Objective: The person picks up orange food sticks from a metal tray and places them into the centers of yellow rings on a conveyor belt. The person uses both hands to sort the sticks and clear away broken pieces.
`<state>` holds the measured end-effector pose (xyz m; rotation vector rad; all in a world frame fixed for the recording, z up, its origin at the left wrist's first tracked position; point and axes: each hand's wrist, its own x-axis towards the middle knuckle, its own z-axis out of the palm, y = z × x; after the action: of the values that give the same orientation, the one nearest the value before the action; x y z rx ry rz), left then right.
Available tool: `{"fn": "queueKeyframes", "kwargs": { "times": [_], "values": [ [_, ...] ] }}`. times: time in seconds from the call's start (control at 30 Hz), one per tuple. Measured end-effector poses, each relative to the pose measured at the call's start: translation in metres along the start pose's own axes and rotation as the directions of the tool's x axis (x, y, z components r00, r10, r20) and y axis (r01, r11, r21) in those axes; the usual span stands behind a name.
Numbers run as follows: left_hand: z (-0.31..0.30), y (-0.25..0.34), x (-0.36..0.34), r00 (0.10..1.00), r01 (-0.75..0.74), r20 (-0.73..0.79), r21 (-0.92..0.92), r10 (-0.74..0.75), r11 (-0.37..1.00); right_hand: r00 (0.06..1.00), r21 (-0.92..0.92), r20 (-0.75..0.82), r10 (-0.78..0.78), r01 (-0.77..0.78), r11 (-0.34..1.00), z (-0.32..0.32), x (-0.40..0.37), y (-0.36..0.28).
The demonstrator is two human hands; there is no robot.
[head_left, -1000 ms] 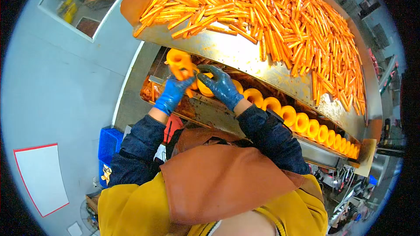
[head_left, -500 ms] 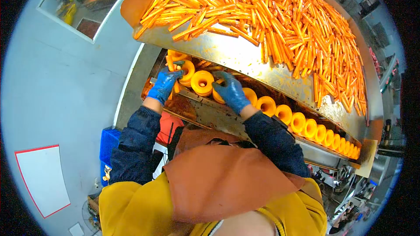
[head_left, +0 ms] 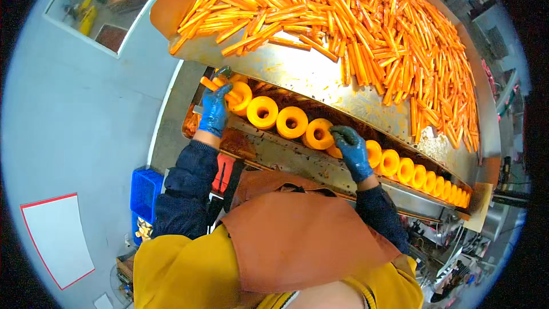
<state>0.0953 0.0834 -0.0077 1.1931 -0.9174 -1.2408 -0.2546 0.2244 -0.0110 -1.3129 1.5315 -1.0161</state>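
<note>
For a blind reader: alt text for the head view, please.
A person's blue-gloved left hand holds orange sticks at a row of orange rings; the right hand rests on one further along, below a steel tray of sticks.

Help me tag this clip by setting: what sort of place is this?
Probably a food-processing factory line: a steel tray heaped with orange-red sticks, a row of orange funnel cups below it, and the blue-gloved left hand and right hand at those cups.
</note>
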Motion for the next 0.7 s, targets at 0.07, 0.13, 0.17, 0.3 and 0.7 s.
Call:
{"fn": "queueKeyframes", "kwargs": {
  "times": [0.07,0.13,0.17,0.3,0.7],
  "values": [
    [-0.015,-0.009,0.006,0.994,-0.068,0.091,0.067,0.062,0.995,0.999,-0.03,-0.05,0.015,-0.017,0.999,-0.014,-0.005,0.007],
    [-0.017,0.005,0.003,0.988,-0.029,0.152,0.182,0.001,0.983,0.995,0.001,-0.081,0.05,-0.05,0.999,-0.024,-0.008,-0.009],
    [-0.017,0.01,0.0,0.977,0.005,0.204,0.293,-0.067,0.956,0.99,0.029,-0.109,0.085,-0.082,0.996,-0.029,-0.009,-0.015],
    [-0.017,0.013,0.005,0.995,-0.096,0.001,0.076,0.096,0.992,0.983,-0.093,-0.182,-0.018,0.0,0.996,-0.042,-0.004,-0.01],
    [0.018,0.008,0.015,0.992,-0.12,-0.019,0.11,0.123,0.987,0.969,-0.317,-0.152,-0.194,0.138,0.938,-0.042,-0.002,-0.025]
  ]
}}
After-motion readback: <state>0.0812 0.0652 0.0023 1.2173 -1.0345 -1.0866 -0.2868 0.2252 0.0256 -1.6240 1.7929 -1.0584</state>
